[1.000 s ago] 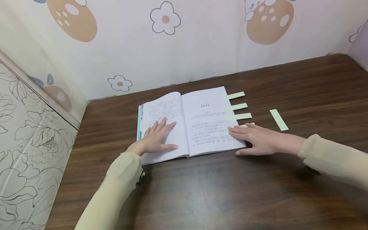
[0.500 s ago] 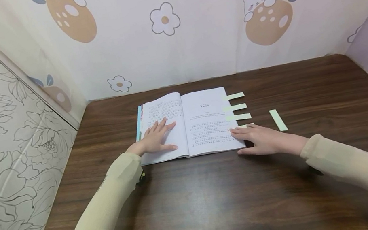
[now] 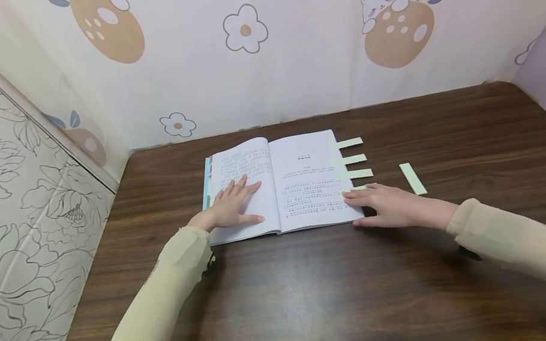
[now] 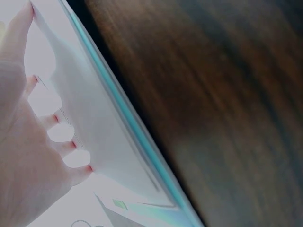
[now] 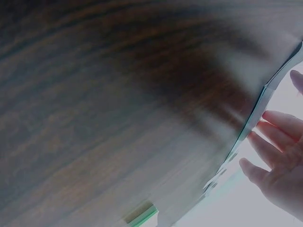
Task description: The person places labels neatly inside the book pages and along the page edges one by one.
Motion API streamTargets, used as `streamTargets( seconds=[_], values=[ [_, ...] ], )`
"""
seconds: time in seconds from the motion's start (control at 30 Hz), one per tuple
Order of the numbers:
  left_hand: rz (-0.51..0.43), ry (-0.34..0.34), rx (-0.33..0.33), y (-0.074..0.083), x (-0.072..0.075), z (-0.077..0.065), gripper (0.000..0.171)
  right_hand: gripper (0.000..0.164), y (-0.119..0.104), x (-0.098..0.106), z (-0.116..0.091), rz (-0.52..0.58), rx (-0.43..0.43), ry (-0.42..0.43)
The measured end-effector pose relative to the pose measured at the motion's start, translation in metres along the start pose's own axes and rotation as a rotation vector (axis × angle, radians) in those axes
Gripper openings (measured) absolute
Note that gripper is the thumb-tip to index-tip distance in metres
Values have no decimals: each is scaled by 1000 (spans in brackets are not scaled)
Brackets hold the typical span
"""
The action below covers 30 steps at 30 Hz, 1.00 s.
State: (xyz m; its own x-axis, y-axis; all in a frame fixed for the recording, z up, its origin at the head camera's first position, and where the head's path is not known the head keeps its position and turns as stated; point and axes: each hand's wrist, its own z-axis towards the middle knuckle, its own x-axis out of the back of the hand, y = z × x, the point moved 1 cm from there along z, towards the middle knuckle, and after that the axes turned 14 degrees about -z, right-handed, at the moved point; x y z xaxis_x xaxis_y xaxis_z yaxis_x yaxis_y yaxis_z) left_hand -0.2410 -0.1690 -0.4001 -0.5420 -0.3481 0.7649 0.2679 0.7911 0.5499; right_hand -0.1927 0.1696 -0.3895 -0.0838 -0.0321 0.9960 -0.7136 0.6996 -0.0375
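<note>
An open book (image 3: 301,144) with printed pages lies on the table. My left hand (image 3: 229,208) rests flat on its left page, fingers and thumb spread, as the left wrist view shows with the fingers (image 4: 78,176) against the paper. At the lower right corner of the right page is my right hand (image 3: 391,207), its fingertips on the page edge and its fingers extended. Several pale green sticky tabs (image 3: 355,159) stick out from the book's right edge; the lowest is partly hidden behind the right hand. Neither hand grips anything.
A pale green strip, like a pad of sticky tabs (image 3: 413,178), lies right of the book, and its green edge (image 5: 143,215) shows in the right wrist view. The dark wooden table (image 3: 297,306) meets a patterned curtain (image 3: 304,67) at the back.
My right hand has shifted slightly to the right along the page edge, leaving a little more of the lowest tab in sight. The left hand and the book stay in place.
</note>
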Motion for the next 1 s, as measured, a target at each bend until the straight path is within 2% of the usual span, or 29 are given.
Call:
streamTargets(
  seconds=[0.3,0.5,1.0],
  values=[
    [-6,4,-4,-1,-1,0,83,35,5,6,8,25,3,54],
    [-1,1,0,0,0,1,83,27,13,16,18,117,-63,28],
    [-17,6,-8,0,0,-1,83,26,53,40,60,170,-195,16]
  ],
)
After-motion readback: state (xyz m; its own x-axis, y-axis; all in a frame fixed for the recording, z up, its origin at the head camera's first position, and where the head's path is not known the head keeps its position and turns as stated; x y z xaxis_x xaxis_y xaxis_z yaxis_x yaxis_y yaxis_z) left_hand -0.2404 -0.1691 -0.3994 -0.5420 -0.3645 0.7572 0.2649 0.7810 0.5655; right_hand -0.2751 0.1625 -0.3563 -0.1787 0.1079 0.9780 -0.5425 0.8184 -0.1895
